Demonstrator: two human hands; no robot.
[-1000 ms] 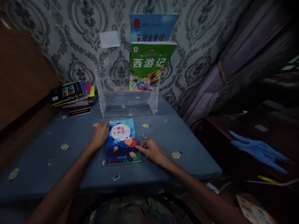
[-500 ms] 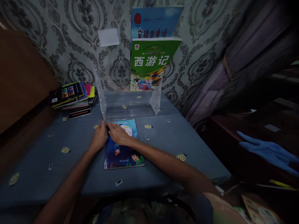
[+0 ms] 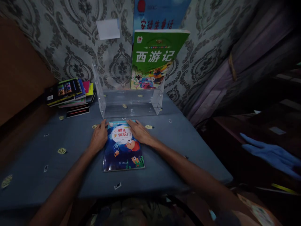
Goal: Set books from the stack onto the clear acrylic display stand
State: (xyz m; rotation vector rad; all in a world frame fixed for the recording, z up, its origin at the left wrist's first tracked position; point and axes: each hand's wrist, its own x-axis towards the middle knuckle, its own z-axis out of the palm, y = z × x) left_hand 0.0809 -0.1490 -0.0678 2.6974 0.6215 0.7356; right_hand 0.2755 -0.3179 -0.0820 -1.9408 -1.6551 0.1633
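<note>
A dark blue picture book (image 3: 123, 150) with a white circle and orange fish on its cover lies face up and closed on the cloth-covered table. At its upper left edge rests my left hand (image 3: 99, 136), its fingers stretched forward along the side. My right hand (image 3: 140, 131) lies over the upper right corner, fingers extended and touching the cover. Just beyond the book stands a clear acrylic rack (image 3: 128, 111). It holds a green book (image 3: 152, 59) upright at its right side, with a blue book (image 3: 162, 12) behind and higher.
An untidy stack of books (image 3: 68, 92) sits at the back left beside a brown panel (image 3: 23, 75). A white card (image 3: 108, 29) is in front of the patterned wall. To the right hangs a tied purple curtain (image 3: 211, 84), and a blue glove (image 3: 270, 153) shows beyond the table.
My right hand has slid right, from the book's upper left to its upper right corner, uncovering the title. My left hand stays at the left edge. The view has shifted slightly.
</note>
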